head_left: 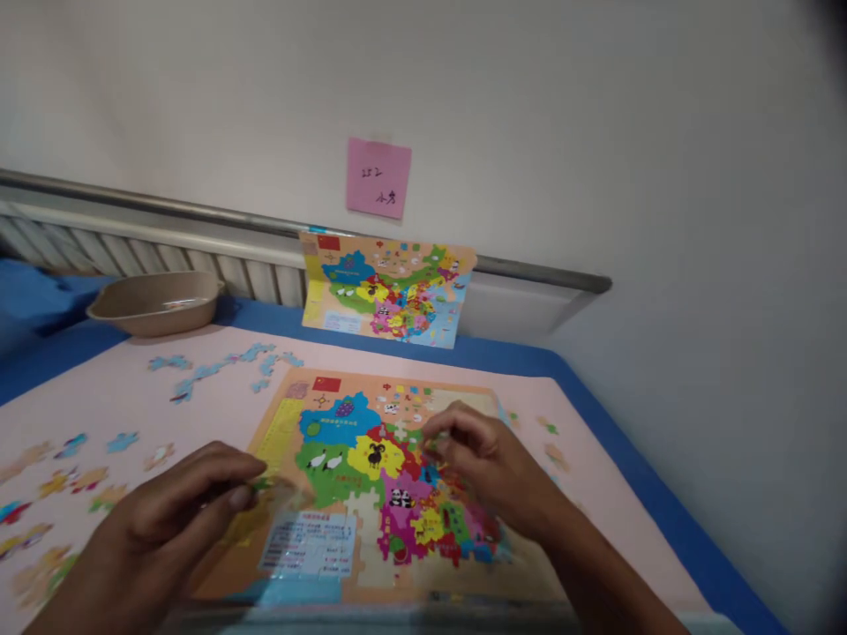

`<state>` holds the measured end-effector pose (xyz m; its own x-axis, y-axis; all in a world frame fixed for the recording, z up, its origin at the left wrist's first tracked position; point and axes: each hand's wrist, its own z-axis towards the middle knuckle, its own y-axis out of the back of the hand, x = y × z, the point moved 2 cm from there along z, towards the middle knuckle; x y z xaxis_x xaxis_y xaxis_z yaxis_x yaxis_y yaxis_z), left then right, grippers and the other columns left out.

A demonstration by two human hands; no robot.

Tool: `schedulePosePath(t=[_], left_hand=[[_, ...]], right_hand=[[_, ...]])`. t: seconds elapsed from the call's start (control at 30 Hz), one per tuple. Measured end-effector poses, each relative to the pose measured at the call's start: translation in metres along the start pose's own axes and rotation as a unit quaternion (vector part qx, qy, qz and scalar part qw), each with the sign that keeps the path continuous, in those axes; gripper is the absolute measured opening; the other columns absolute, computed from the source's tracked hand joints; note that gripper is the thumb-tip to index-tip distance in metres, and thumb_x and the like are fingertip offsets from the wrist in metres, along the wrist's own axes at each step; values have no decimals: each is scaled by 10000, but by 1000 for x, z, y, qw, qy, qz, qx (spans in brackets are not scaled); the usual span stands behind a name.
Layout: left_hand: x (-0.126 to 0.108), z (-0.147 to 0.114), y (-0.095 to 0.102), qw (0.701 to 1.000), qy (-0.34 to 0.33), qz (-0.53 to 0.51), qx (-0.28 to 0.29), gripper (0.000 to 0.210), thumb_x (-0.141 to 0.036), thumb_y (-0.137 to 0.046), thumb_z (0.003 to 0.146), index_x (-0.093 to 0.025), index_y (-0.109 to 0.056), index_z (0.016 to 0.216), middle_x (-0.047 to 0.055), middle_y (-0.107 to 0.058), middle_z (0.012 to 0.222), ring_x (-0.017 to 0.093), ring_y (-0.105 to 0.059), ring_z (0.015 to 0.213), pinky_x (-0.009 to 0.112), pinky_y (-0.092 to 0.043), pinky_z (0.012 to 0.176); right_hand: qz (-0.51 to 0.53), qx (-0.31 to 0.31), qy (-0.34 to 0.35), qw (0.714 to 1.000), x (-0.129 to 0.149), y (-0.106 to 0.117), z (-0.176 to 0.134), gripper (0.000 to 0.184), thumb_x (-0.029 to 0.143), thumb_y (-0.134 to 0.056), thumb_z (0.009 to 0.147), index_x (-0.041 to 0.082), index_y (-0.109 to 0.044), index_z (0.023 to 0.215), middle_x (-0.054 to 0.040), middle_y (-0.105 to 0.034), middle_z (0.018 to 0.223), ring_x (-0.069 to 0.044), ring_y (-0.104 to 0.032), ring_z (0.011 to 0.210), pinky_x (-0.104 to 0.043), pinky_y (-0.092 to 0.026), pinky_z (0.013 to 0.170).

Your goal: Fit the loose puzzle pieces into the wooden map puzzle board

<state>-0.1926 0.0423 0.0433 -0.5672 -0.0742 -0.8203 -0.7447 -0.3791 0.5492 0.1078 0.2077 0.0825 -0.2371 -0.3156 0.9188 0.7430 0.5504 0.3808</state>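
A jigsaw puzzle board [218, 564] with a colourful map design lies in front of me, partly filled. At its left edge my left hand [178, 511] is closed in a pinch on a small puzzle piece [263, 483] with green on it. My right hand [490, 454] is over the right half of the map. Its thumb and fingers are pinched around a small puzzle piece [434, 446], mostly hidden by the fingers. Bare tray surface shows at the upper right, the lower right and lower middle of the board.
Loose blue pieces [191, 381] and several mixed pieces [70, 476] lie on the pink mat at left; a few more [556, 454] lie at right. Behind stand a printed reference map [390, 291] and a beige basket [155, 309]. A metal rail [543, 272] runs along the wall beneath a pink note [378, 176].
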Motion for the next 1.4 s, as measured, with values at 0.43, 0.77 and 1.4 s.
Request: schedulePosePath(t=[0.43,0.77,1.4], left_hand=[[-79,12,-54,940,125,-295,113,183,-349,-733,684,-213,-673,791,-3,-628,613,146,-551,562,265,-444,556],[-71,11,-65,932,151,-305,123,268,-371,-742,655,-164,-653,800,8,-619,548,131,-525,489,255,-408,509],[-67,12,-69,941,120,-288,131,258,-359,-657,756,-136,-662,886,-9,-582,607,126,-506,549,263,-395,553]], right_hand=[[231,115,-150,954,5,-85,-15,153,280,-607,710,201,-564,835,31,-587,618,-119,-535,494,-208,-395,443],[241,107,-136,955,6,-93,-14,110,276,-607,692,198,-545,740,47,-551,557,-95,-483,471,-215,-419,479],[204,65,-200,956,3,-96,-14,298,472,-614,723,182,-554,756,-1,-602,551,-123,-541,464,-223,-401,465]])
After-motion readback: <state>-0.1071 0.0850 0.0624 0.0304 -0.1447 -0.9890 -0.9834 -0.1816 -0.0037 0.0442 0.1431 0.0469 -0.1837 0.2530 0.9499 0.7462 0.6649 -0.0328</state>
